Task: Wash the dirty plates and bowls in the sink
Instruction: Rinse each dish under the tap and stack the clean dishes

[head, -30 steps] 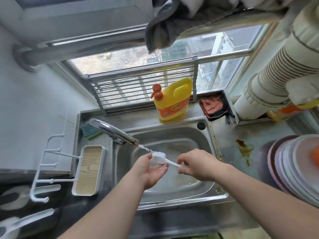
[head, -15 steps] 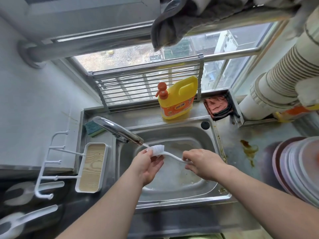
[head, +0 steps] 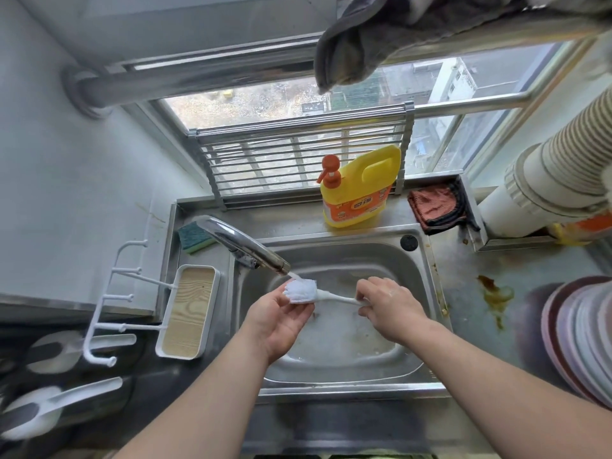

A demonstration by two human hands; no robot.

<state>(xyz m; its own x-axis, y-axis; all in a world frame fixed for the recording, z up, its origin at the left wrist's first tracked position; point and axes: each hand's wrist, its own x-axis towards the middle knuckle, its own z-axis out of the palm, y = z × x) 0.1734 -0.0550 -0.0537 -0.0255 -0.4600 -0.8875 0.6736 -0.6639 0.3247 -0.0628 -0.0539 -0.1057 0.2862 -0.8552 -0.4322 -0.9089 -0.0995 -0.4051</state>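
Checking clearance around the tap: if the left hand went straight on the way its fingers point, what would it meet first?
Probably the chrome tap spout: the left hand, cupped under the white brush head, points up toward it. Depth is unclear from one view.

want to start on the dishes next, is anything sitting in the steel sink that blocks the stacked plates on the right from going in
Nothing visible does: the steel sink basin holds only shallow water, and the counter between it and the stacked pink and white plates is bare apart from a brown stain.

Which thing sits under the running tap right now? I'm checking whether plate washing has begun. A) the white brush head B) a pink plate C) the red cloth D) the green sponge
A: the white brush head sits at the tap spout, its handle pinched by the right hand, the left hand cupped beneath it.
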